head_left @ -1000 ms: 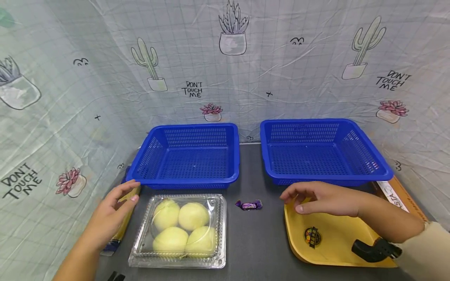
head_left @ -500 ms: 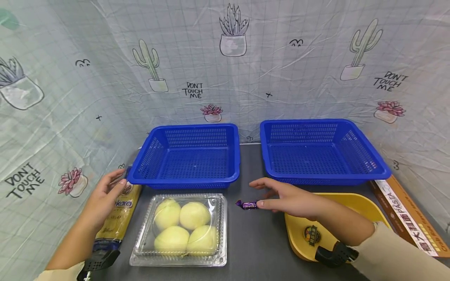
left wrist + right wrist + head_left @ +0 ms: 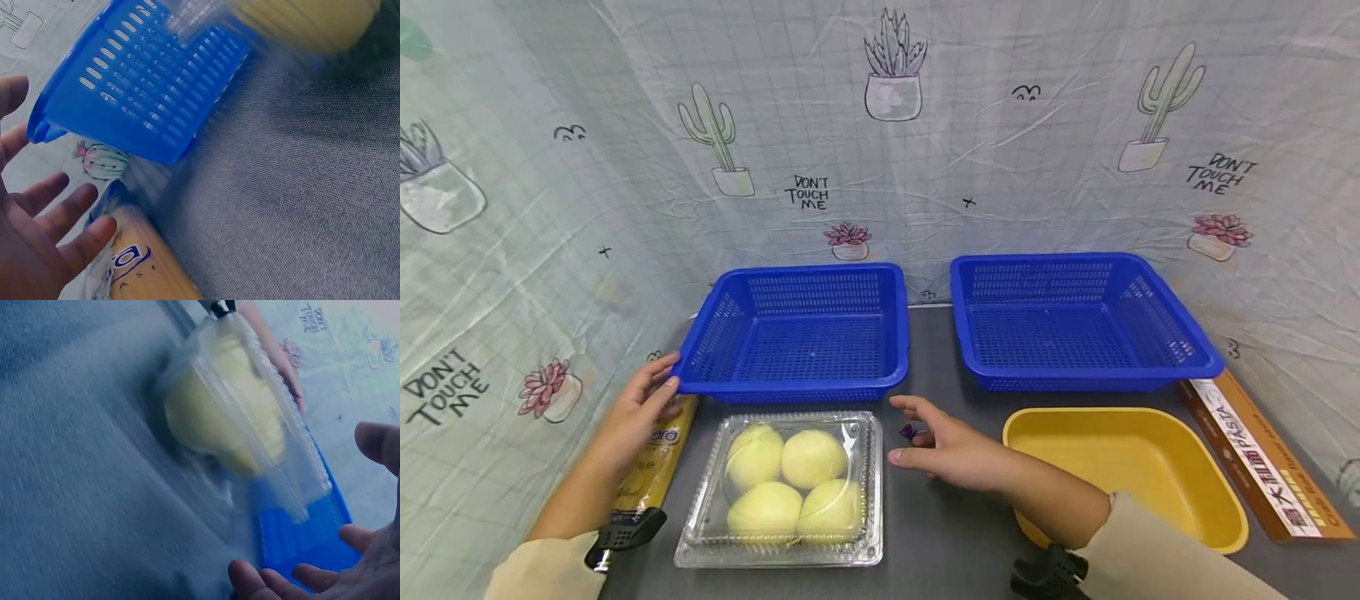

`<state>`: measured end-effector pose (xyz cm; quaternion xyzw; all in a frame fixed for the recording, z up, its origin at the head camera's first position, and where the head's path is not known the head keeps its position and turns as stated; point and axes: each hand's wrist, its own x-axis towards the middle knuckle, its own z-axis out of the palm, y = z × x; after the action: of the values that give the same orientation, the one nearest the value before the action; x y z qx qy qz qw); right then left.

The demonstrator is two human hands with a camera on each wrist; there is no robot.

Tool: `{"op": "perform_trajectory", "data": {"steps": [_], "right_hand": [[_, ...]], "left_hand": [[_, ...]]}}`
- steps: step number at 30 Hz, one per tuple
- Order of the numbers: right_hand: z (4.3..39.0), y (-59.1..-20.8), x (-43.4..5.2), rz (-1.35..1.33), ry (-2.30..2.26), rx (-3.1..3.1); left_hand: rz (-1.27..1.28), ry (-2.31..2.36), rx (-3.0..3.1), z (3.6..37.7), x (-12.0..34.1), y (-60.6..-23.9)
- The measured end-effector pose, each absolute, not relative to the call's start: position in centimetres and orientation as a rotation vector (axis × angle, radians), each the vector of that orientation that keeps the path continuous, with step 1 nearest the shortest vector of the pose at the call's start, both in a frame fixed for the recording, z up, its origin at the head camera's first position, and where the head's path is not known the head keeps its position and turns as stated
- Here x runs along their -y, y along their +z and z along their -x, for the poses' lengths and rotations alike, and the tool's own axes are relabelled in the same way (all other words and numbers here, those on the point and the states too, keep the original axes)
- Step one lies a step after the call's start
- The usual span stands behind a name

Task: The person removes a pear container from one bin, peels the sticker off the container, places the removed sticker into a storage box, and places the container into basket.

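Note:
My left hand point(image 3: 628, 429) has its fingertips at the front left corner of the left blue basket point(image 3: 820, 387); whether they touch its rim I cannot tell. In the left wrist view, that hand's fingers point(image 3: 72, 203) are spread. Under its forearm lies a yellow pack of pasta point(image 3: 658, 462). To the right of a clear plastic clamshell box point(image 3: 872, 492) of yellow, round fruit point(image 3: 812, 460), my right hand point(image 3: 958, 452) hovers with its fingers apart. It mostly hides a purple wrapped candy point(image 3: 908, 431) on the dark table.
A second blue basket point(image 3: 1090, 379) stands at the back right. In front of it is a yellow tray point(image 3: 1112, 429), partly behind my right forearm. A long pasta box point(image 3: 1255, 458) lies along the right side. Printed cloth point(image 3: 1045, 175) walls the back and sides.
My right hand has moved left, from over the yellow tray across the candy toward the clamshell box. My left hand has shifted slightly to the basket's corner. The box and baskets stay in place.

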<state>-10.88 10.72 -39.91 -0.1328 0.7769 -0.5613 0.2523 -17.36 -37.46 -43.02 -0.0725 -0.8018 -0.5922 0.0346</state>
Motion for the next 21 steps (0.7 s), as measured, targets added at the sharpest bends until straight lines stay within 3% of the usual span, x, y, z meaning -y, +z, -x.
{"op": "perform_trajectory", "data": {"steps": [21], "right_hand": [[8.1,-43.3,-4.8,0.212,-1.953,-1.96]], "left_hand": [[0.189,-2.105,2.319,18.2,35.8,-44.0]]}}
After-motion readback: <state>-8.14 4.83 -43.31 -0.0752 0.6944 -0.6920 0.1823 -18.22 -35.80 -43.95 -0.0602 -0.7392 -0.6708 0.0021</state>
